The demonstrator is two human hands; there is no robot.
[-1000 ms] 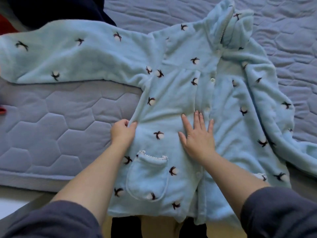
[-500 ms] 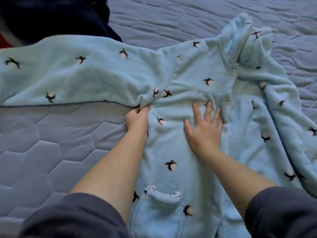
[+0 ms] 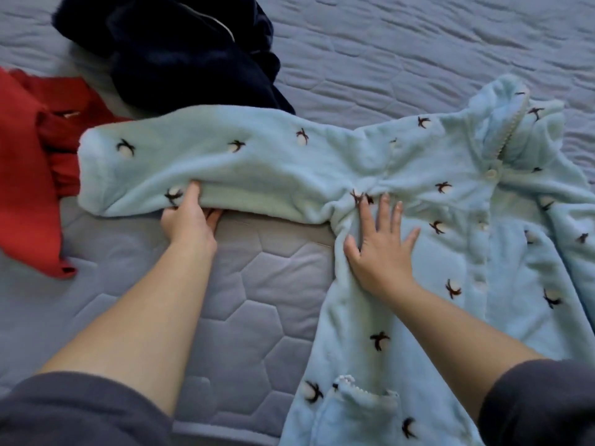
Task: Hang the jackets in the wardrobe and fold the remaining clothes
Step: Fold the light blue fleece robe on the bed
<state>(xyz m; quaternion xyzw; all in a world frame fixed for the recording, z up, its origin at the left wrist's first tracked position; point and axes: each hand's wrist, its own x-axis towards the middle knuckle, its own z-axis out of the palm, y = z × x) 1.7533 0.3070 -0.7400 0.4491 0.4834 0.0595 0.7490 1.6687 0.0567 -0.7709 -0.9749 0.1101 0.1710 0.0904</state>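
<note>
Pale blue fleece robe [image 3: 467, 252]: left hand [image 3: 190, 222] pinches sleeve [image 3: 225, 162] edge, fingers probably underneath; right hand [image 3: 381, 249] flat, pressing armpit. Pin armpit, fold sleeve across.

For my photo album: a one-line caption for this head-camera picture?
On a quilted bed, the left hand grips the sleeve of the blue robe while the right hand presses its body flat.
</note>
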